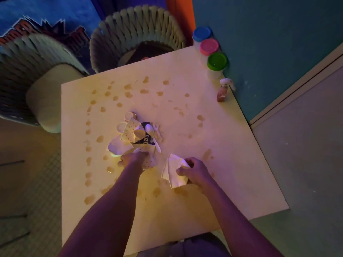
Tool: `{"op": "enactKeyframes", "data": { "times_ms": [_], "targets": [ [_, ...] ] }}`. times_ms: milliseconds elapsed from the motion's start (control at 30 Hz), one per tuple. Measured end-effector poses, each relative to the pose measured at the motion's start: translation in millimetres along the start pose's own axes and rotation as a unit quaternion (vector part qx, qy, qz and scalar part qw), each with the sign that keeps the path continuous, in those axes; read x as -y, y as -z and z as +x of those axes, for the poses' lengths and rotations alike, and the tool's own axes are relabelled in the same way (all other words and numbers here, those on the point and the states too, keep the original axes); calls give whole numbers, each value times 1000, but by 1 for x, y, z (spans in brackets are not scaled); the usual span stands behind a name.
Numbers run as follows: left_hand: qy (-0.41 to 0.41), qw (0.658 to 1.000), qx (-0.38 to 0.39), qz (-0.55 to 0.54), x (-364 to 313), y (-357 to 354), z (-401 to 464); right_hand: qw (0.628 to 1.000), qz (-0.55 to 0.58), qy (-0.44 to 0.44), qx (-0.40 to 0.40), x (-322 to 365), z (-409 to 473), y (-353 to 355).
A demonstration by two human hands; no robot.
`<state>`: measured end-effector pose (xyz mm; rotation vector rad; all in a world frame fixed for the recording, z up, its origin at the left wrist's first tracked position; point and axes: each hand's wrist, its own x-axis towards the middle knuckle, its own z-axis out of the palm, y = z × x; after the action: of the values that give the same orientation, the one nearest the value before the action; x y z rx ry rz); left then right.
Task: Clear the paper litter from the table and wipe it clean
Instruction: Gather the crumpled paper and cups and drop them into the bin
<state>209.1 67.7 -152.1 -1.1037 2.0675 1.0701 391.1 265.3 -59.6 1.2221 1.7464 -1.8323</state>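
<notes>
Presently you are reaching both bare forearms forward over the table (213, 145) from its near edge. Your left hand (132, 159) is lying knuckles-up at the near edge of the litter (134, 135), its fingers curling down onto a dotted scrap (148, 163) there; the fingertips are hiding under the hand, so how firmly they are gripping I cannot tell. Your right hand (193, 170) is sitting just beside it, to the right, apart from the pile, with fingers and thumb curling round a folded white tissue (172, 171) and pinching it against the tabletop.

The litter is lying in one heap near the middle of the table: dotted paper pieces, white scraps, a dark printed wrapper (145, 140) and a white plastic spoon (153, 136) resting across it, bowl pointing away from you.

Brownish stains (128, 87) are dotting the surface in arcs around the heap, with more showing beside and beneath your forearms.

Along the far right edge three tubs are standing in a row, lids blue (202, 33), pink (209, 46) and green (217, 60), and a small bottle (223, 91) is standing near them. Two woven chairs (137, 28) are sitting beyond the far side of the table.
</notes>
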Motion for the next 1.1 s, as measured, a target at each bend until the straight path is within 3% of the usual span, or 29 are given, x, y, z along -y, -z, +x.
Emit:
{"op": "enactKeyframes", "data": {
  "times_ms": [100,267,367,467,800,1100],
  "targets": [
    [-11,1000,6,-11,15,-9,68,1000,23,-10,-5,-4,-1,-3],
    [-35,998,25,-55,1,14,-29,998,51,-17,-21,-10,-6,-8],
    [-51,994,59,-81,6,21,-43,998,53,-16,-36,-13,-14,-18],
    [-69,992,87,-55,6,39,-88,997,68,-23,-37,-16,-22,-27],
    [-155,973,168,-1,45,79,-108,989,134,-30,-63,-31,-64,-45],
    [-256,929,241,114,75,60,-144,961,235,-6,-142,-74,-112,-35]
  ]
}}
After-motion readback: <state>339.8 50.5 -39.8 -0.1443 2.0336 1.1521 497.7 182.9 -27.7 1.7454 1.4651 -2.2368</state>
